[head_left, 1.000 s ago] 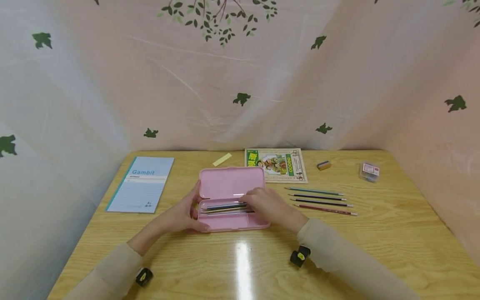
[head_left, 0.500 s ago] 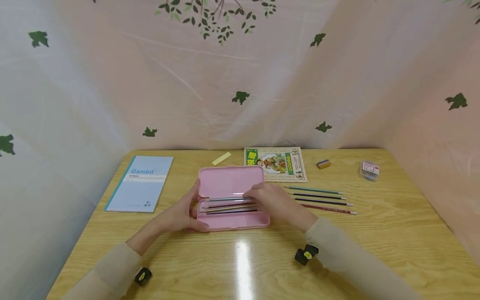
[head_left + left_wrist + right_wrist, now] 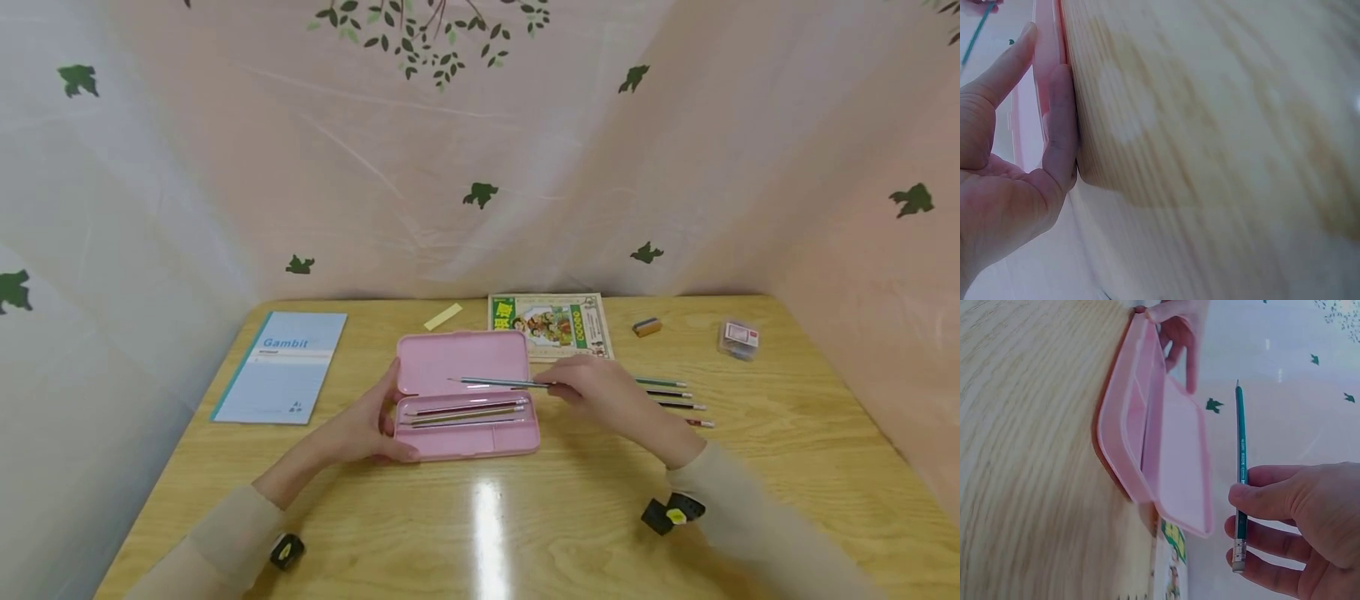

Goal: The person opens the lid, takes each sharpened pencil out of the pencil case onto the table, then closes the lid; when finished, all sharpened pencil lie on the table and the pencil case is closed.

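A pink pencil case [image 3: 463,362] lies with its lid up, several pencils [image 3: 465,414] in its long compartment. At the case's left end my left hand [image 3: 367,427] grips it, thumb at the front corner and fingers along the side; the left wrist view shows this hand [image 3: 1016,156] against the pink edge. My right hand [image 3: 600,396] pinches a green pencil [image 3: 495,382] near its eraser end, above the case's right side, tip pointing left. In the right wrist view the pencil [image 3: 1240,437] stands between thumb and fingers of that hand [image 3: 1310,525].
Several pencils [image 3: 678,406] lie right of the case, partly behind my right hand. Behind are a yellow strip [image 3: 444,317], a picture booklet [image 3: 555,325], an orange-and-blue item [image 3: 647,327] and a small clear box [image 3: 738,340]. A notebook [image 3: 281,371] lies at left.
My right hand has lifted the green pencil out of the case and moved right with it. The left hand keeps its hold on the case, which has stayed in place.
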The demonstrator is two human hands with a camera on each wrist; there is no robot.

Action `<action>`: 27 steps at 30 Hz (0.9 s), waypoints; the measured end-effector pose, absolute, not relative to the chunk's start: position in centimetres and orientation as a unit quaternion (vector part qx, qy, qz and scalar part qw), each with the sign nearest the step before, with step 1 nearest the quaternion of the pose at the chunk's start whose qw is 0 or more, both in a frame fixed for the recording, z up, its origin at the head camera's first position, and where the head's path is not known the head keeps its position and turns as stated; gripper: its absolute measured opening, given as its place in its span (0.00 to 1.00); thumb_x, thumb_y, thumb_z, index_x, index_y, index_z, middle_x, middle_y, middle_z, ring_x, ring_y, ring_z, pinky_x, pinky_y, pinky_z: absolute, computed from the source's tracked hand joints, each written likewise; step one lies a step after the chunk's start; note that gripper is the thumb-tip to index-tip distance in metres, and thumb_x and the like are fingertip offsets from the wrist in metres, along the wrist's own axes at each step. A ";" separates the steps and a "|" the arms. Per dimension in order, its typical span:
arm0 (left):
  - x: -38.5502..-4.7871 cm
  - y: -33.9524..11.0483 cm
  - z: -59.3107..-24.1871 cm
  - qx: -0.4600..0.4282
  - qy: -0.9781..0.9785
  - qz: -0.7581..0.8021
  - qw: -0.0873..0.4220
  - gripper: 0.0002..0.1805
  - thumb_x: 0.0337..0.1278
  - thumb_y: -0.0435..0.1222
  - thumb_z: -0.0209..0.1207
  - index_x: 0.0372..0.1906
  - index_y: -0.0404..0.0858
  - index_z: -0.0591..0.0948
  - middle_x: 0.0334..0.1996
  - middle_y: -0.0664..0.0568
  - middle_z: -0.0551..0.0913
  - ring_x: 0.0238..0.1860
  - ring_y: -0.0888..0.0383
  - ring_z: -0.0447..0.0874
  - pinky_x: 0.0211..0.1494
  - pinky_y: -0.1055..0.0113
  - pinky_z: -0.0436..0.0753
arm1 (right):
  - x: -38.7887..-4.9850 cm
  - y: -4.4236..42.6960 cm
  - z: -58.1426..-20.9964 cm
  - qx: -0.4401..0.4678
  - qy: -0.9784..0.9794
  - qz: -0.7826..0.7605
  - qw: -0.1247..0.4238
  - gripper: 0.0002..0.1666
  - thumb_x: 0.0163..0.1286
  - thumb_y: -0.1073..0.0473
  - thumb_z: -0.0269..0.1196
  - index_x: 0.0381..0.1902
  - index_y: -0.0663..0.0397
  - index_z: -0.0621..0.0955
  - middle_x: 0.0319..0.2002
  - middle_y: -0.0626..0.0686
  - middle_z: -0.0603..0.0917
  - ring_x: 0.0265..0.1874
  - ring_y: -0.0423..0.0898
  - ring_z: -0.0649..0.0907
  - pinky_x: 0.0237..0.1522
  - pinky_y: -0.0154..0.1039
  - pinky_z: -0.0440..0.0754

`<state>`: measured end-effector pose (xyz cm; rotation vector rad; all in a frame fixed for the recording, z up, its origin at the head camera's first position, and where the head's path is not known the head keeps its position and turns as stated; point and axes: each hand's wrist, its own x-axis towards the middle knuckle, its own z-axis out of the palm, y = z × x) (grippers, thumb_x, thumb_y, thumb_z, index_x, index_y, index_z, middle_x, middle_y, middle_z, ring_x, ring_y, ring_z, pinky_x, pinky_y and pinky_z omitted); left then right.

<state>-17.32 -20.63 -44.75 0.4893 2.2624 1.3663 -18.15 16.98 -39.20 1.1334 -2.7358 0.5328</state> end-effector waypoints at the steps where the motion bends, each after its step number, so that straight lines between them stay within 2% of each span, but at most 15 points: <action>1: -17.3 -20.6 -44.7 0.178 0.820 0.495 0.225 0.75 0.47 0.36 0.79 0.81 0.52 0.29 0.58 0.39 0.69 0.32 0.50 0.76 0.28 0.64 0.81 | -18.1 17.5 -38.9 0.371 -0.909 0.178 0.063 0.14 0.67 0.67 0.70 0.49 0.53 0.88 0.42 0.48 0.89 0.38 0.43 0.86 0.39 0.40 0.85; 6: -17.3 -20.6 -44.6 0.178 0.821 0.496 0.222 0.74 0.47 0.36 0.78 0.82 0.51 0.29 0.57 0.39 0.69 0.32 0.50 0.76 0.28 0.64 0.81 | -17.8 20.8 -38.1 0.346 -0.917 0.194 0.049 0.15 0.66 0.68 0.70 0.50 0.53 0.89 0.41 0.48 0.89 0.33 0.38 0.83 0.32 0.36 0.82; 14: -17.2 -20.7 -44.8 0.172 0.817 0.501 0.228 0.74 0.48 0.35 0.78 0.81 0.51 0.29 0.56 0.39 0.69 0.31 0.50 0.78 0.27 0.60 0.84 | -17.2 26.4 -38.2 0.355 -0.905 0.227 0.053 0.17 0.60 0.72 0.72 0.47 0.54 0.89 0.41 0.46 0.89 0.35 0.36 0.85 0.32 0.35 0.84; 22: -17.2 -20.9 -44.9 0.176 0.820 0.498 0.220 0.74 0.47 0.35 0.79 0.82 0.49 0.29 0.56 0.39 0.70 0.32 0.50 0.77 0.28 0.63 0.83 | -15.9 30.4 -38.8 0.329 -0.916 0.230 0.021 0.17 0.59 0.73 0.72 0.46 0.56 0.89 0.39 0.45 0.88 0.33 0.31 0.81 0.31 0.33 0.83; 27: -17.2 -20.7 -45.0 0.178 0.821 0.496 0.221 0.75 0.46 0.36 0.79 0.81 0.49 0.29 0.56 0.39 0.70 0.32 0.50 0.77 0.28 0.63 0.82 | -15.2 32.3 -39.9 0.318 -0.922 0.221 0.030 0.17 0.57 0.73 0.73 0.44 0.55 0.90 0.36 0.43 0.87 0.32 0.30 0.79 0.29 0.32 0.81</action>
